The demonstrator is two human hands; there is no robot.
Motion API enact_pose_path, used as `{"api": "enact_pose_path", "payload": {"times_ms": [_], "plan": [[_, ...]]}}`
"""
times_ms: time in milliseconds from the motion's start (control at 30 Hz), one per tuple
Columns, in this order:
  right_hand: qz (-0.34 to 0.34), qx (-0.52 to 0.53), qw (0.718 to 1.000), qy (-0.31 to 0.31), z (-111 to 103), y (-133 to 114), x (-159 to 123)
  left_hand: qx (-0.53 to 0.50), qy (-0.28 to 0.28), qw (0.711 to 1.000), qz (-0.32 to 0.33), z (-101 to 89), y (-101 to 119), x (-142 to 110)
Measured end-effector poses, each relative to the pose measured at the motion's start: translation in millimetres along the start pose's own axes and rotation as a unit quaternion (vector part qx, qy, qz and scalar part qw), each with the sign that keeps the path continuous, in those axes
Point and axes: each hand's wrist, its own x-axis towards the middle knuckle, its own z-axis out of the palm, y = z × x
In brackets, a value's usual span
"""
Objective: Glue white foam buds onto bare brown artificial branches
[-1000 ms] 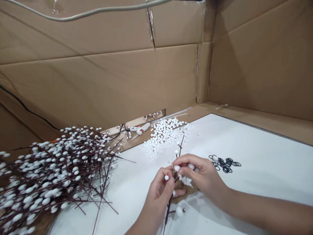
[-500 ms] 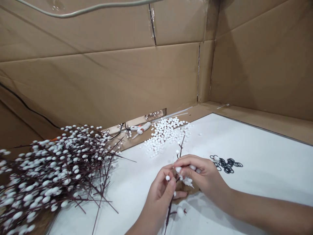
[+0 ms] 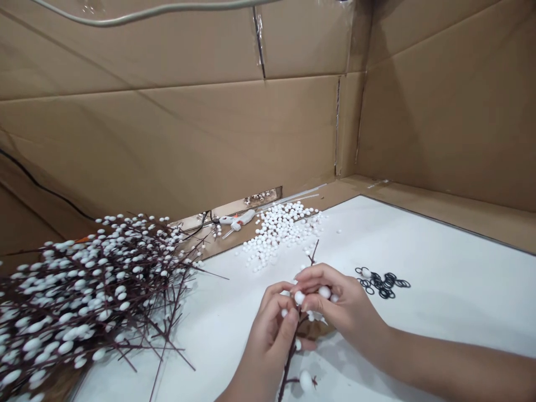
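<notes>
Over the white board, my left hand (image 3: 274,324) is closed around a dark brown artificial berry branch (image 3: 288,363). The branch slants upward between both hands, its tip showing above my fingers. A large white berry (image 3: 306,381) sits on a side twig near its lower end. My right hand (image 3: 335,296) is closed with thumb and fingertips pinching a white berry (image 3: 299,297) beside the branch. More white berries (image 3: 324,291) show within the curl of that hand. Whether the pinched berry is joined to the branch, I cannot tell.
A big bundle of berry branches (image 3: 96,285) lies on the left. Loose white berries (image 3: 278,229) are heaped at the back, beside a glue gun (image 3: 238,220) and clear sticks (image 3: 301,195). Black rings (image 3: 383,283) lie right on the white board (image 3: 452,290). Cardboard walls (image 3: 188,139) stand behind.
The branch has shifted slightly down in view and my left fingers have closed in nearer the pinched berry. My right hand keeps its pinch. The whole view has moved slightly.
</notes>
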Motion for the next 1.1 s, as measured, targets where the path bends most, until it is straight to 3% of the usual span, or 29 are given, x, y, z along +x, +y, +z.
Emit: {"api": "enact_pose_path", "payload": {"times_ms": [167, 400, 667, 1100], "plan": [[0.034, 0.012, 0.999, 0.004, 0.8, -1.0, -1.9, 0.004, 0.009, 1.000, 0.008, 1.0, 0.7, -0.3], [0.119, 0.144, 0.982, -0.040, 5.2, 0.5, -5.5, 0.024, 0.015, 0.999, 0.028, 2.0, 3.1, -0.7], [0.055, 0.053, 0.997, -0.005, 4.2, 2.1, -4.9, 0.030, -0.002, 0.999, 0.022, -1.0, 0.4, -1.5], [0.030, 0.036, 0.999, -0.014, 4.5, 4.6, -4.3, 0.018, -0.002, 0.999, 0.037, -1.6, 1.7, -3.0]]}}
